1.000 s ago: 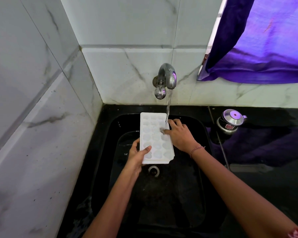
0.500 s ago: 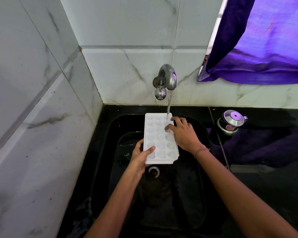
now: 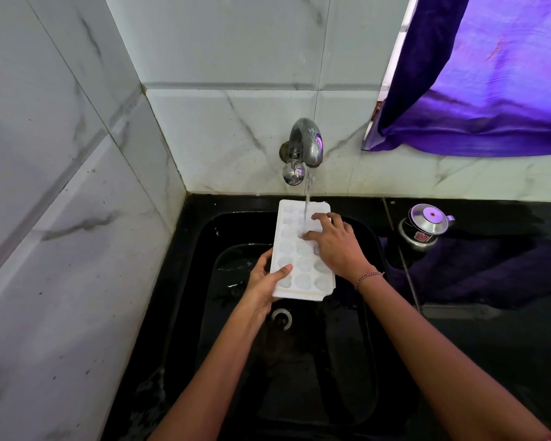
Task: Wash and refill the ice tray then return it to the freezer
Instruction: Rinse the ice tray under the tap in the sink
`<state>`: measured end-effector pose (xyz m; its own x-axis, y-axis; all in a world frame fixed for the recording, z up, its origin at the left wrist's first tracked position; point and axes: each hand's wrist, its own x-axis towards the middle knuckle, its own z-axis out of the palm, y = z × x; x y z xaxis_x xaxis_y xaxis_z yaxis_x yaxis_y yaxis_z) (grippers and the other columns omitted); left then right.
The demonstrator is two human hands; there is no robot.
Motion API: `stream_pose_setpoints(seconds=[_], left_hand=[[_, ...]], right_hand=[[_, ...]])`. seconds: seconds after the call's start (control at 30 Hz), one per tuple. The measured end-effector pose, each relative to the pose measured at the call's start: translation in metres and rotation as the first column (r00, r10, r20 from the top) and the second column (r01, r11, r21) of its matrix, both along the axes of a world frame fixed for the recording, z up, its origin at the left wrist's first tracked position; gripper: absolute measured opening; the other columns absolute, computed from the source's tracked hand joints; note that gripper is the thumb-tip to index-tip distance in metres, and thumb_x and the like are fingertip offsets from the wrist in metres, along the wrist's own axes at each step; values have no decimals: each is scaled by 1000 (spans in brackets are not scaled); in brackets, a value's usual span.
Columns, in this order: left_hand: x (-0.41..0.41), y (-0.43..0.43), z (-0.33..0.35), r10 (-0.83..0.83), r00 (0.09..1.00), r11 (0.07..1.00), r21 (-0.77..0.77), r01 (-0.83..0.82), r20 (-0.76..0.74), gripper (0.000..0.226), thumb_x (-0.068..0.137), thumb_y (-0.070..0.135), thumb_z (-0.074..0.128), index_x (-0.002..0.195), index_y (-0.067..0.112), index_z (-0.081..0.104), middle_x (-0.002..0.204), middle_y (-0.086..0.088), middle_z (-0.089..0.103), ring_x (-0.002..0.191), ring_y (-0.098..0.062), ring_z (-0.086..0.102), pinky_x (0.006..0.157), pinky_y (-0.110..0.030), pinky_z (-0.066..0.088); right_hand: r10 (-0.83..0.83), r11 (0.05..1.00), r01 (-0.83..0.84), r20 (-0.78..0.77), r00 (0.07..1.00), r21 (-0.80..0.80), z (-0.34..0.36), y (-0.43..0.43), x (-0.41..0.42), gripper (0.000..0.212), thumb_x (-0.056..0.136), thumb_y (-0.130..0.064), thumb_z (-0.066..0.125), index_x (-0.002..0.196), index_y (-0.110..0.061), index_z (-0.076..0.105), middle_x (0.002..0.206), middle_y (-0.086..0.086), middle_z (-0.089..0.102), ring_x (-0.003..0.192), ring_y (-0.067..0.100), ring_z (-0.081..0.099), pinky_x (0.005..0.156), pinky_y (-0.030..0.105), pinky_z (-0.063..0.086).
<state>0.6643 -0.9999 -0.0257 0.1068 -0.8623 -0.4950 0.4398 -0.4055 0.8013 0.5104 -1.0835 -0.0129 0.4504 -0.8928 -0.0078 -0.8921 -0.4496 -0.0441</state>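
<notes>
A white ice tray (image 3: pixel 295 249) with round cells is held level over the black sink (image 3: pixel 204 281), under the running tap (image 3: pixel 306 144). A thin stream of water falls onto its far half. My left hand (image 3: pixel 264 281) grips the tray's near left corner, thumb on top and fingers beneath. My right hand (image 3: pixel 334 243) lies over the tray's right side with its fingertips rubbing the cells where the water lands.
A steel lidded pot (image 3: pixel 425 226) stands on the black counter to the right of the sink. The drain (image 3: pixel 282 318) sits below the tray. Marble tile walls close the left and back; a purple curtain (image 3: pixel 490 74) hangs at upper right.
The tray has shifted slightly right and further back under the stream. My right hand's fingers have moved over the cells; my left hand keeps its hold on the corner.
</notes>
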Motion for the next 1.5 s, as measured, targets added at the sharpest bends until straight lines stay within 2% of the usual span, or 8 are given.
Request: stream_pose_setpoints(seconds=[0.37, 0.63, 0.73, 0.83, 1.07, 1.27, 1.4, 1.5], left_hand=[[2, 2, -5, -25, 1000, 1000, 0, 25, 3, 56, 81, 1, 67, 130, 18, 48, 108, -8, 65, 85, -24, 66, 62, -34, 58], [6, 1, -10, -33, 999, 999, -8, 33, -11, 55, 81, 1, 67, 130, 18, 49, 104, -5, 66, 85, -23, 67, 60, -32, 58], [6, 1, -10, -65, 998, 998, 3, 65, -26, 54, 81, 3, 67, 129, 19, 50, 106, -7, 66, 85, -23, 67, 57, -30, 57], [4, 0, -11, -117, 993, 993, -5, 117, -23, 54, 81, 3, 67, 129, 19, 50, 107, -8, 67, 88, -24, 67, 64, -32, 58], [-4, -5, -11, -176, 984, 982, -69, 175, -22, 50, 81, -1, 65, 125, 20, 52, 102, -5, 69, 83, -19, 69, 66, -30, 59], [-1, -3, -15, -173, 984, 984, -59, 171, -33, 45, 81, -2, 65, 114, 26, 55, 100, -5, 69, 84, -21, 69, 63, -31, 59], [3, -2, -14, -130, 991, 990, -52, 128, -32, 48, 81, -3, 64, 119, 22, 52, 100, -5, 66, 82, -21, 68, 62, -31, 59], [6, 2, -16, -140, 990, 990, -28, 139, -26, 49, 81, -3, 65, 120, 23, 51, 97, -5, 68, 78, -20, 69, 59, -31, 58]], right_hand=[[11, 1000, -11, -45, 999, 6, 2, 3, 5, 41, 95, -18, 42, 132, -33, 51, 151, 4, 25, 139, 28, 19, 107, 42, 28], [12, 999, -11, -38, 999, 42, 2, 5, 4, 41, 94, -20, 45, 133, -33, 51, 150, 3, 26, 138, 28, 20, 105, 41, 30], [-10, 1000, 10, 14, 1000, 22, 4, 4, 2, 39, 92, -15, 46, 127, -31, 55, 146, 3, 31, 136, 26, 23, 105, 39, 30], [-7, 999, 10, 80, 997, -36, 7, 4, 3, 44, 92, -9, 41, 127, -32, 52, 144, 3, 34, 134, 26, 26, 102, 39, 32], [-3, 1000, 3, 3, 1000, -5, 5, 4, 4, 42, 92, -24, 50, 133, -33, 50, 148, 3, 28, 137, 26, 21, 107, 42, 27], [39, 997, -40, -24, 999, -64, 8, 1, 4, 40, 95, -14, 37, 127, -31, 56, 147, 4, 31, 136, 27, 23, 107, 42, 27], [135, 991, -137, -69, 988, -12, 3, 1, 8, 48, 96, -14, 37, 140, -34, 42, 150, 8, 26, 137, 30, 21, 107, 43, 28], [176, 983, -181, -112, 978, -30, 7, -6, 7, 43, 97, -15, 36, 132, -35, 51, 146, 9, 30, 136, 31, 23, 107, 43, 28]])
